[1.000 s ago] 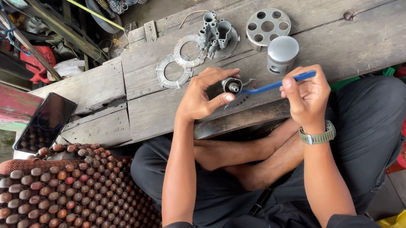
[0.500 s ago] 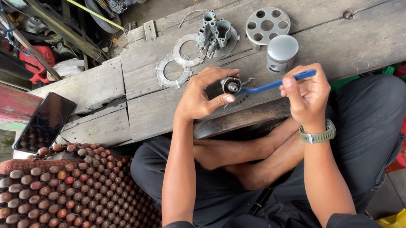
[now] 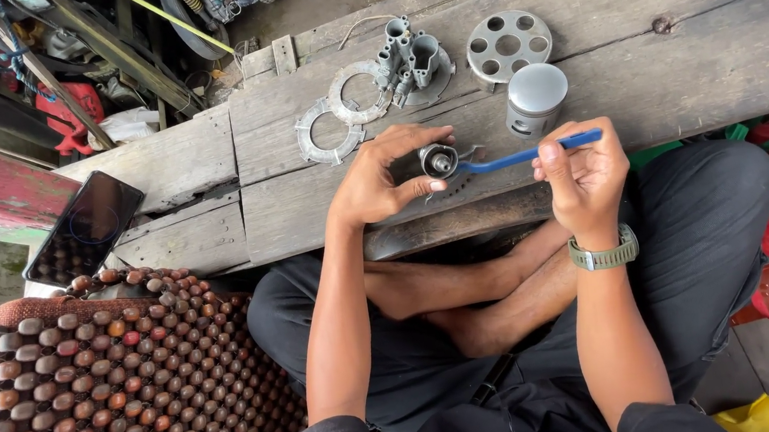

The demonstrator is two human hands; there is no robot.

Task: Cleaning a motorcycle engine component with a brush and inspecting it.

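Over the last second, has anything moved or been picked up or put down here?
Hardly anything. The left hand still grips the small metal part, the right hand still holds the blue brush against it. Piston, rings and phone lie where they were.

i note a small cylindrical part (image 3: 437, 159) held in the left hand (image 3: 379, 180) above the wooden platform (image 3: 674, 71), with the brush (image 3: 530, 153) in the right hand (image 3: 585, 176) to its right. behind lie two ring plates (image 3: 336, 121), a hub (image 3: 414, 59), a perforated disc (image 3: 507, 41) and a piston (image 3: 534, 98). a phone (image 3: 86, 228) sits far left, the beaded mat (image 3: 89, 390) before it.
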